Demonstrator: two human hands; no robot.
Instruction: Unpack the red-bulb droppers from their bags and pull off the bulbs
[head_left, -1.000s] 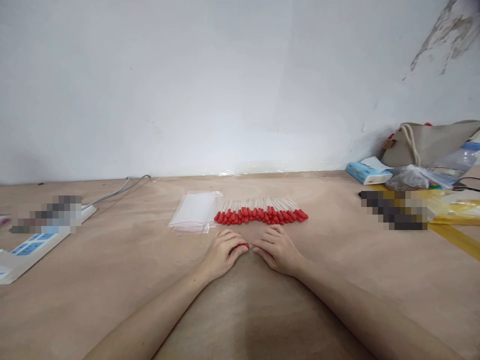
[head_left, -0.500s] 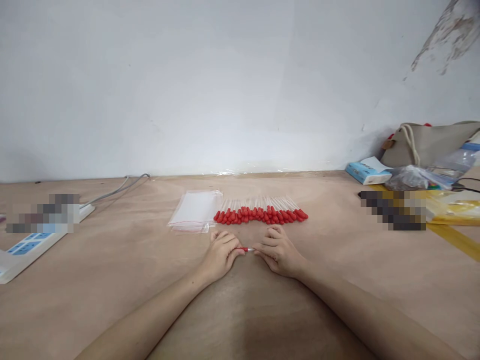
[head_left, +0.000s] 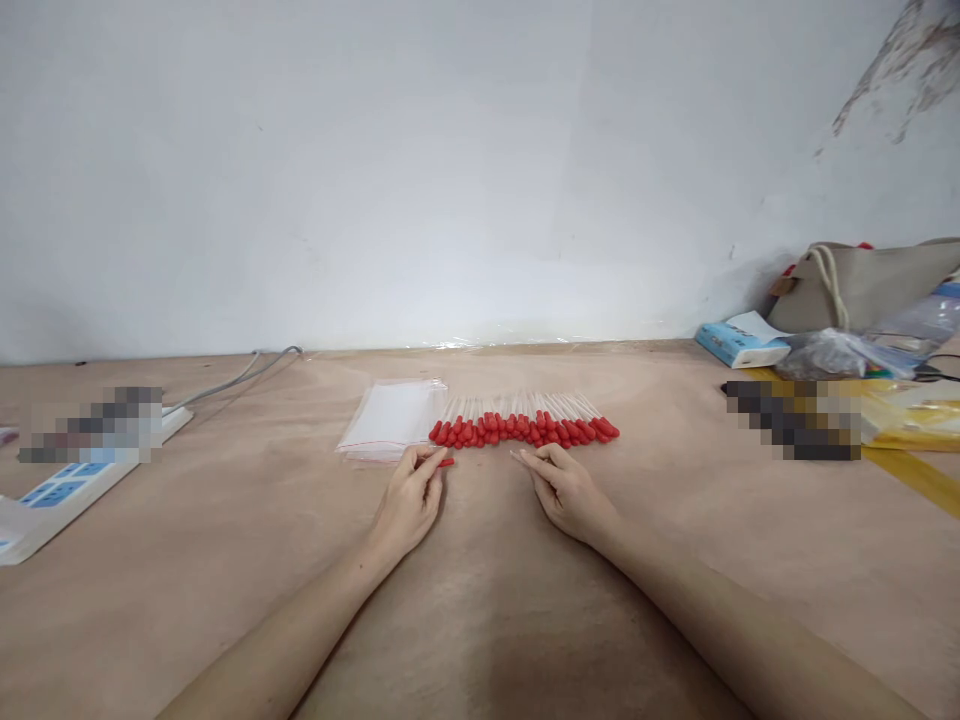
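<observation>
A row of several thin clear tubes with red caps [head_left: 525, 430] lies across the wooden table [head_left: 487, 620], caps toward me. To its left sits a stack of small clear zip bags [head_left: 390, 420]. My left hand [head_left: 409, 500] rests just below the bags, its fingers pinched on a small red cap [head_left: 446, 462]. My right hand [head_left: 570, 488] lies below the middle of the row with fingers pressed together on what looks like a thin clear tube [head_left: 516, 455], barely visible. The hands are apart, with bare table between them.
A white power strip [head_left: 67, 485] with a grey cable [head_left: 240, 375] lies at the left. At the right edge are a blue box [head_left: 739, 345], a beige drawstring bag [head_left: 862, 285], plastic bags [head_left: 840, 352] and yellow tape [head_left: 911, 475]. A white wall stands behind the table.
Both hands held one red-capped piece between them near me. They have since moved apart and forward toward the row, the left hand carrying the red cap away to the left.
</observation>
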